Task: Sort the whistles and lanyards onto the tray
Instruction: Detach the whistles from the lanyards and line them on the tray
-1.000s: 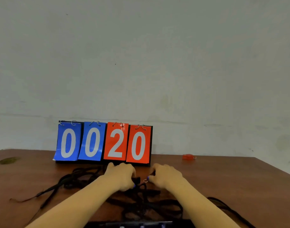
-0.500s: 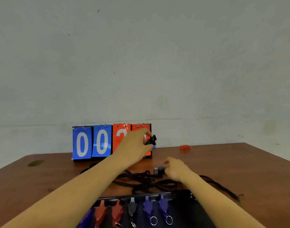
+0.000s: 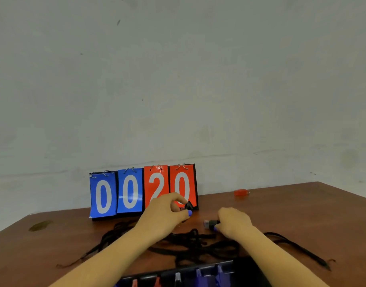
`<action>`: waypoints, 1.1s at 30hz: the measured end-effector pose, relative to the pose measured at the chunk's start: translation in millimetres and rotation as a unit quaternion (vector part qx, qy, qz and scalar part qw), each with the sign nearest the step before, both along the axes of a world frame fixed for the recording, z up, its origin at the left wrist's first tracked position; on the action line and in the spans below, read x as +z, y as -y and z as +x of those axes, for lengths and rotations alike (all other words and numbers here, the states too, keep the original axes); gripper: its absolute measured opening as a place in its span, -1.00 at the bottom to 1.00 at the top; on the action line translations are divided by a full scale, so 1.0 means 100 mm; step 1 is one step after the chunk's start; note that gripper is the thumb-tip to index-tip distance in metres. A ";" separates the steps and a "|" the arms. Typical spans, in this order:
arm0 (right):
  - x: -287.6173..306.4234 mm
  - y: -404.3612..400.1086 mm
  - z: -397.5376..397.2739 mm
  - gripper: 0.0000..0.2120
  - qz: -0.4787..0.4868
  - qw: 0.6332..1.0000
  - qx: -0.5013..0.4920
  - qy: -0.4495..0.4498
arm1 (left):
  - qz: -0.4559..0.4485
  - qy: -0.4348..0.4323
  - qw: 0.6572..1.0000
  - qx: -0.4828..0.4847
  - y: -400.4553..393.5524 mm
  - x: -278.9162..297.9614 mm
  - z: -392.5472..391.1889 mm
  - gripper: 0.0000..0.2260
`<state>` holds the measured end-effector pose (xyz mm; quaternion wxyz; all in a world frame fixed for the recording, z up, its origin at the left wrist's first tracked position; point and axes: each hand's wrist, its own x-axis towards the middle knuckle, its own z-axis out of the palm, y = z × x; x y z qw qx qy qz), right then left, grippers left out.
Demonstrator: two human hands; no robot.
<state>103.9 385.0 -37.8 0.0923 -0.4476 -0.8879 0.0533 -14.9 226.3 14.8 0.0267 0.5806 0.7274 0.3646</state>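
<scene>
tray: black tray point(image 3: 243, 268) right at the bottom edge, closest to the person. A row of whistles point(image 3: 198, 274) (red, grey, purple) sits along its far rim, only partly in frame.

lanyards: tangled black lanyard pile point(image 3: 190, 243) on the wooden table point(image 3: 302, 220), just past the tray, under and between both forearms. One strap trails off left, another off right.

right hand: right hand point(image 3: 233, 222) sits low over the far-right side of the pile, fingers curled on a small dark clip end point(image 3: 211, 223) with a pale tip that pokes out to the left.

left hand: left hand point(image 3: 167, 212) is lifted a bit higher and further back, pinching a small black whistle point(image 3: 188, 206) at the fingertips. Can't tell if it's attached to anything.

key relation: the two held bits are near each other but apart, the clip's long axis lying left-right and pointing toward the whistle. The tray is behind both hands, toward the body, so whatever gets dropped off has to come back over the pile. My guess: the right hand is the nearer one to the empty right part of the tray.

further back: flip scoreboard point(image 3: 143, 192) reading 0020 against the wall, and a small red thing point(image 3: 241, 192) off to the right, looks like a stray whistle but too small to be sure.
</scene>
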 end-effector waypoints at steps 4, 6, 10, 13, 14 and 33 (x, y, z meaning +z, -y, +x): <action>0.10 0.12 0.30 -0.76 -0.021 0.991 -0.006 -0.129 | 0.015 0.012 1.000 -0.021 0.13 -0.01 0.23 -0.75; 0.16 0.24 0.57 -0.67 -0.059 0.981 -0.003 -0.183 | 0.035 0.047 0.998 -0.021 0.23 -0.04 0.44 -0.71; 0.04 0.48 1.16 -0.64 -0.084 0.951 -0.027 -0.295 | 0.038 0.083 0.996 -0.026 0.38 -0.25 0.93 -0.77; -0.10 0.61 1.41 -0.69 -0.117 0.926 -0.028 -0.359 | 0.013 -0.015 0.999 -0.029 0.38 -0.46 1.23 -0.82; -0.10 0.63 1.43 -0.72 -0.123 0.929 -0.011 -0.350 | 0.009 -0.061 0.998 -0.017 0.37 -0.51 1.31 -0.81; -0.04 0.73 1.50 -0.65 -0.057 0.994 0.065 -0.073 | 0.030 -0.226 0.973 -0.023 0.44 -0.74 1.15 -0.69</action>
